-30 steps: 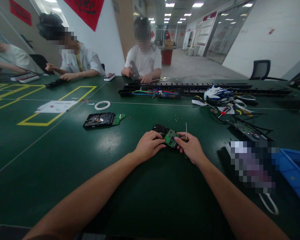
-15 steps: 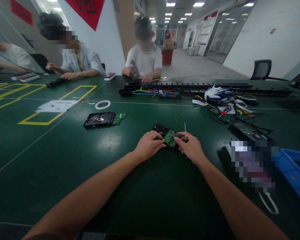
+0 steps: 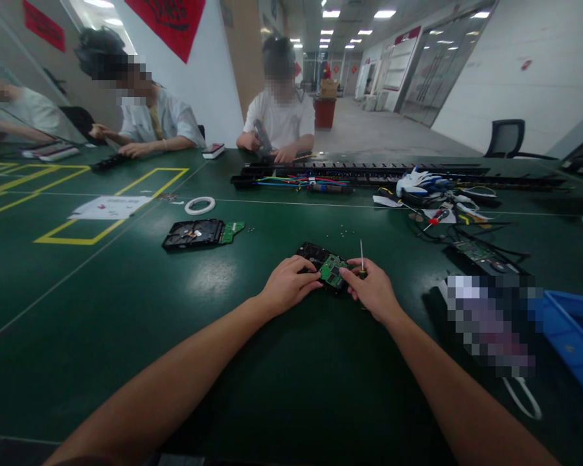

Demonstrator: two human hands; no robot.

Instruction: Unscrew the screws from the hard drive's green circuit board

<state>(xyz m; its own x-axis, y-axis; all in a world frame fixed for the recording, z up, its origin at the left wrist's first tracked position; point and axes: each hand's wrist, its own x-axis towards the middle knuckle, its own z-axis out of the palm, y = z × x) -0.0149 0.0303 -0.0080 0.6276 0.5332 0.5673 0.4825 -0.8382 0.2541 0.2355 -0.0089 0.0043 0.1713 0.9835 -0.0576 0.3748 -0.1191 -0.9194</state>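
Note:
A black hard drive (image 3: 311,250) with a green circuit board (image 3: 332,270) on its upper face sits in front of me. My left hand (image 3: 291,285) grips the drive's left side, fingertips at the edge of the board. From the other side my right hand (image 3: 373,288) presses its thumb on the board. A screwdriver (image 3: 362,252) is tucked in that same hand, its thin shaft pointing up and away from me. Behind the drive several small screws (image 3: 342,232) lie scattered on the green table (image 3: 252,369).
A second hard drive (image 3: 194,233) with a board sticking out lies left, near a tape roll (image 3: 199,206). Cables, a glove (image 3: 420,182) and tools pile up right, near a blue bin (image 3: 571,336). Long black rails (image 3: 393,171) span the back; co-workers sit beyond.

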